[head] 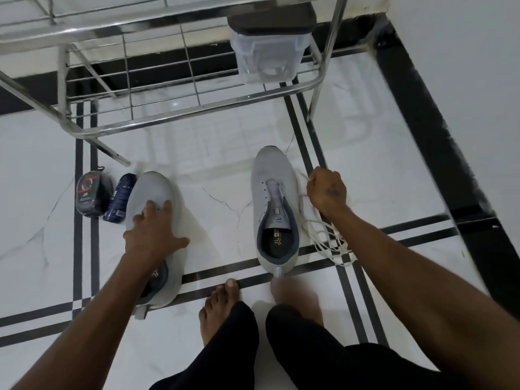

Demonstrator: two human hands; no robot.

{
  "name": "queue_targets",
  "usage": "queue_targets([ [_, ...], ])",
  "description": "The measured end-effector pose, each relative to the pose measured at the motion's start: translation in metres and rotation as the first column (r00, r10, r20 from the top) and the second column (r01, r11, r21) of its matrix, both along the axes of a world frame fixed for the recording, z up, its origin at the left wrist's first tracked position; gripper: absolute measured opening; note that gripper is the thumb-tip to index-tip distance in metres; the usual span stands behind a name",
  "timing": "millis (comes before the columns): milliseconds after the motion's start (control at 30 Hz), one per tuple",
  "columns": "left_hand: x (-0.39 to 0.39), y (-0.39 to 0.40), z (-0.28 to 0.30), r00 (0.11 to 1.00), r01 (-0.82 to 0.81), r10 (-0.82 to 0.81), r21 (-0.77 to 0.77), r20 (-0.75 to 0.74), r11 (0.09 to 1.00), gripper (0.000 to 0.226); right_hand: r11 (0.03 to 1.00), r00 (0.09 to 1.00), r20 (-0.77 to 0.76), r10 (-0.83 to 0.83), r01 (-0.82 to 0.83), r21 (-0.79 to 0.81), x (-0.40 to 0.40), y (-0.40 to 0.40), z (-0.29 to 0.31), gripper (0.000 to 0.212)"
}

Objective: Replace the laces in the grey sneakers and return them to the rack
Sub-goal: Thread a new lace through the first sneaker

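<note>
Two grey sneakers stand on the white tiled floor, toes pointing away from me. My left hand [153, 229] lies spread over the top of the left sneaker [153, 192], fingers straight, covering its lace area. The right sneaker [274, 192] shows bare eyelets and an open tongue. Just to its right, my right hand [327, 191] is closed in a fist around white laces [327, 240], which trail in loose loops on the floor beside the shoe's heel. The metal shoe rack [174, 108] stands beyond the shoes.
A clear plastic box with a dark lid [267, 52] sits on the rack's lower shelf. A shoe polish tin [90, 197] and a dark blue bottle [119, 197] lie left of the left sneaker. My bare feet [222, 308] are near the shoes' heels. A white wall rises at right.
</note>
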State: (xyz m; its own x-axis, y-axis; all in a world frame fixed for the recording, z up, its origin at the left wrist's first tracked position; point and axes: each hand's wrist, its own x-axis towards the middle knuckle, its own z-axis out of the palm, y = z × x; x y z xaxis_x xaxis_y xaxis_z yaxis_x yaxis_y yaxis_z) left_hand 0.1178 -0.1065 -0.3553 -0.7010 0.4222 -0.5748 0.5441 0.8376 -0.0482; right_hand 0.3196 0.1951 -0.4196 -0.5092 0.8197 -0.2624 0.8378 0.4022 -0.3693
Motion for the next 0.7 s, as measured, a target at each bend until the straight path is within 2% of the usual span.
queue_targets([
  [167, 0.000, 0.005, -0.004, 0.999, 0.033, -0.035, 0.081, 0.015, 0.996, 0.094, 0.993, 0.967, -0.229, -0.111, 0.118, 0.016, 0.002, -0.005, 0.042, 0.006],
  [367, 0.010, 0.038, -0.009, 0.995, 0.069, -0.081, 0.201, 0.051, 0.977, 0.084, 0.994, 0.894, -0.447, 0.017, 0.035, 0.108, 0.002, -0.022, 0.117, 0.006],
  [467, 0.013, 0.047, -0.002, 0.994, -0.046, 0.012, 0.316, 0.109, 0.948, 0.081, 0.981, 0.830, -0.541, 0.138, -0.040, 0.188, -0.009, -0.034, 0.155, 0.008],
  [567, 0.017, 0.045, 0.010, 0.994, -0.091, 0.046, 0.507, 0.102, 0.857, 0.068, 0.961, 0.741, -0.617, 0.266, -0.153, 0.230, -0.028, -0.051, 0.190, 0.008],
  [633, 0.018, 0.041, 0.020, 0.985, -0.139, 0.040, 0.637, 0.167, 0.758, 0.050, 0.941, 0.699, -0.629, 0.339, -0.251, 0.229, -0.042, -0.065, 0.207, 0.010],
  [700, 0.016, 0.039, 0.030, 0.972, -0.190, 0.040, 0.681, 0.230, 0.708, 0.032, 0.919, 0.675, -0.626, 0.390, -0.326, 0.220, -0.057, -0.077, 0.218, 0.011],
])
